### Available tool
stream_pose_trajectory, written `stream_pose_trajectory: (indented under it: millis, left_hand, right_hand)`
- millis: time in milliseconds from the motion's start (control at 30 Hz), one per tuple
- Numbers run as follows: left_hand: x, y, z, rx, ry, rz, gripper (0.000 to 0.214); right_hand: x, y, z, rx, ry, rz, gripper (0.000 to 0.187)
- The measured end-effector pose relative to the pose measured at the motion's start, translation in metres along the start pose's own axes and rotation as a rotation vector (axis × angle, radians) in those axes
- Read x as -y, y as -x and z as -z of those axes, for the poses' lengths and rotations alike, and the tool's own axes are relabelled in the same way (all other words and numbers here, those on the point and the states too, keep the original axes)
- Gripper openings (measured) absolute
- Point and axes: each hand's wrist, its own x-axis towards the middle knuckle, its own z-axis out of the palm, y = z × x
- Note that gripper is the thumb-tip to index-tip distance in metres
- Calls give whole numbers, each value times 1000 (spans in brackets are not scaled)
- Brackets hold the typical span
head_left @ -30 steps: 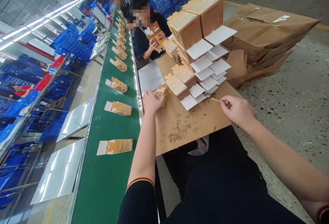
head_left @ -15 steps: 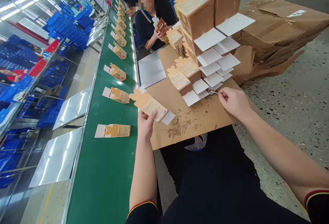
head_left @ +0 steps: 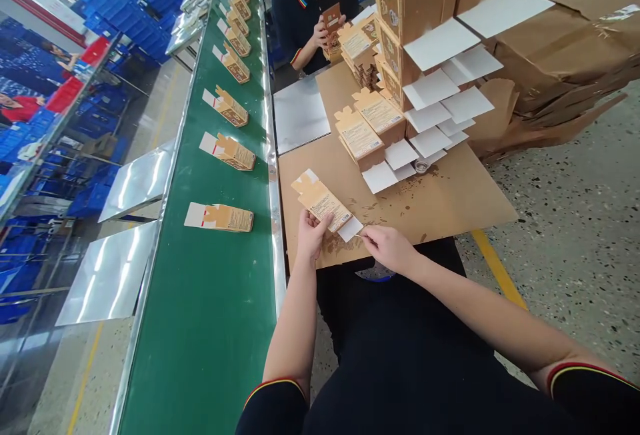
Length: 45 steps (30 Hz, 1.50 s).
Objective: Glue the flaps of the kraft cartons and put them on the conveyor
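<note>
My left hand (head_left: 311,234) grips a flattened tan carton (head_left: 323,203) with a white flap, held over the cardboard work board (head_left: 450,198). My right hand (head_left: 389,247) is pinched shut on a thin stick whose tip touches the carton's white flap at the lower right. A small round tin (head_left: 423,166) sits on the board beside a leaning stack of tan cartons (head_left: 400,55) with white flaps.
A green conveyor belt (head_left: 215,328) runs along my left carrying several folded cartons (head_left: 220,217). A co-worker (head_left: 310,15) further up the line holds a carton. Brown paper bundles (head_left: 565,42) lie at the right on the speckled floor.
My left hand lifted a carton from the stack's foot and drew it toward me. My right hand left the tin with the stick and came to the carton's flap.
</note>
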Motion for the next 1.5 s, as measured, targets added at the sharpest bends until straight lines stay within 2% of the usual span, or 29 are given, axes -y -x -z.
stream_pose_trajectory:
  millis: [133,333,533,700,900,967,1033,1067,1167,1267,1333,1400,1467,1500]
  left_hand:
    - [0,3,-3,0,-3,-13,77]
    - [0,21,-7,38,-142,-93,87]
    - [2,37,-10,44,-334,-171,86]
    - [8,40,-12,14,-457,-214,84]
    - [9,40,-22,-8,-473,-237,83]
    - [8,43,-18,-22,-487,-250,83]
    - [5,49,0,-76,-504,-238,82]
    - [3,53,15,-137,-509,-228,82]
    - [-8,66,82,-441,-491,-230,88]
    - [-21,75,155,-721,-446,-322,106]
    - [-25,81,189,-851,-426,-317,106]
    - [-24,88,206,-897,-398,-215,99]
    - [-20,98,209,-909,-412,-132,96]
    - [-18,105,207,-961,-461,-143,94]
  right_hand:
    - [-9,1,8,-11,12,-8,24]
    - [-17,21,41,-218,-50,-85,21]
    - [-7,39,64,-312,-91,-153,22]
    - [1,45,68,-330,-111,-184,22]
    - [4,42,62,-280,-140,-171,29]
    - [3,41,64,-282,-146,-167,29]
    - [1,41,69,-301,-152,-173,29]
    - [0,43,73,-318,-153,-183,29]
    - [-5,47,83,-369,-152,-232,32]
    - [-8,47,87,-379,-164,-273,36]
    - [-8,43,87,-369,-180,-280,37]
    - [-8,39,85,-358,-200,-275,38]
    - [-8,37,84,-348,-212,-272,39]
    - [-9,37,85,-349,-210,-275,39]
